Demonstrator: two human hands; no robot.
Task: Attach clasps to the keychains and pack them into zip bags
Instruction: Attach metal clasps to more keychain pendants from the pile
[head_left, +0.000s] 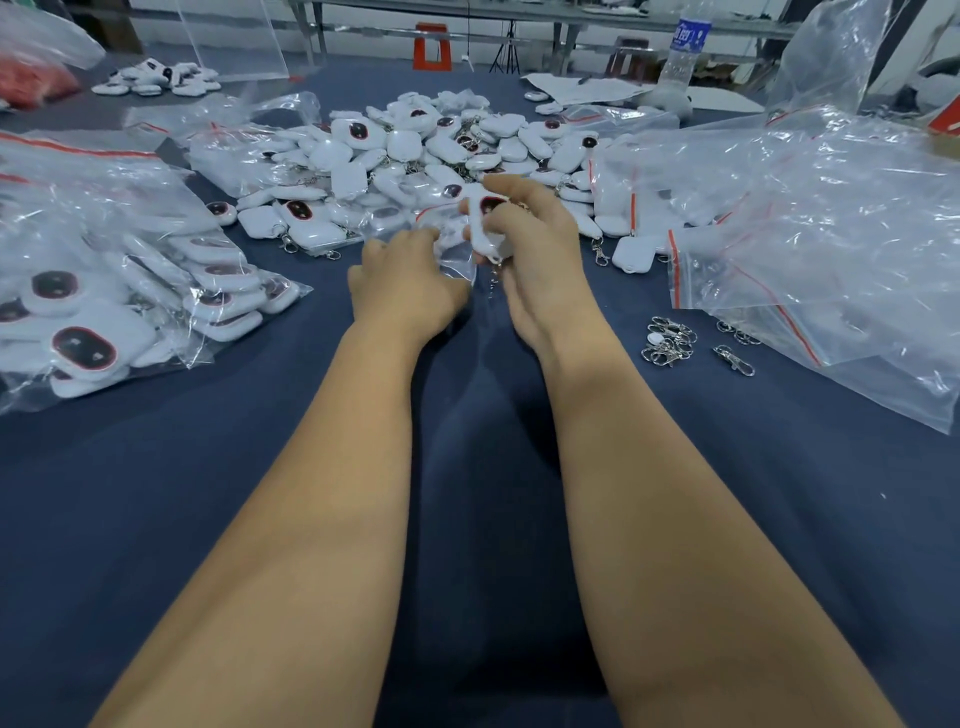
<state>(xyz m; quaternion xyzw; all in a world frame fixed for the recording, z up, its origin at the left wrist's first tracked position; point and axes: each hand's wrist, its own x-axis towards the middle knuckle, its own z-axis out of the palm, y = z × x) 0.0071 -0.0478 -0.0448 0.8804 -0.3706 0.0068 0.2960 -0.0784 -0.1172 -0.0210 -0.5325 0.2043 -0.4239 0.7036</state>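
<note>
Both forearms extend forward over the dark blue counter. The right hand grasps one white keychain, fingers curled round its body; the dark oval face of the keychain points toward the camera, and a short metal chain hangs from its lower end, beside the heel of the hand. The left hand sits just left of it and slightly nearer the camera, fingers curled and pinching the edge of a small clear zip bag. The bag lies between the two hands, directly below the held keychain and touching it; whether the keychain has entered the bag mouth cannot be told.

Beyond the hands lies a large pile of white keychains, some already in small bags. At the left edge, a large clear bag of packed keychains rests on the counter. To the right, a heap of empty zip bags with red seal strips spreads toward the counter edge. Near this heap, right of the right wrist, lies a small cluster of loose metal clasps, with one single clasp just beside it. A plastic water bottle stands upright at the far side.
</note>
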